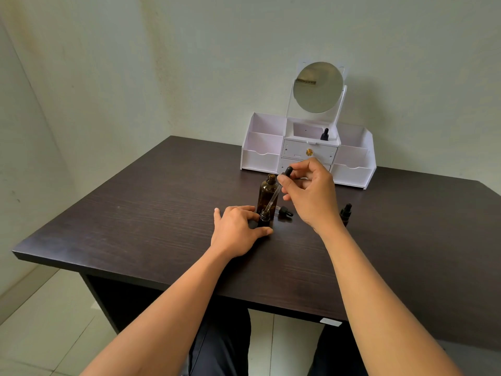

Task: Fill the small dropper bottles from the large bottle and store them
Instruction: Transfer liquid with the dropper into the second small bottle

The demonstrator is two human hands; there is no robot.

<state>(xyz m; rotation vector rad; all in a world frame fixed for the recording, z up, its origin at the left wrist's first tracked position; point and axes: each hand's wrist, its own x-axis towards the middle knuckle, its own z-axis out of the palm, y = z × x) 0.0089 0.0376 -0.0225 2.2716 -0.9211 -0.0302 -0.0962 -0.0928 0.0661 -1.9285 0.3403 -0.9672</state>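
On the dark table [135,213], beyond our hands, stands the white organizer [271,156]. The large bottle [267,195] sits open between them. Our left hand [235,229] grips the small bottle [265,221]; our right hand [311,191] pinches the dropper [273,196], tip at its mouth.

- I can read no text, brand or number anywhere in my view.
- The brown bottle [267,194] just beyond my left hand [238,230] shows no label I can make out.
- A white sticker [330,322] on the desk's front edge, below my right hand [311,194], is too small to read.
- The gold emblem [309,152] on the white organizer's [260,158] drawer, beyond my right hand, bears no lettering I can make out.
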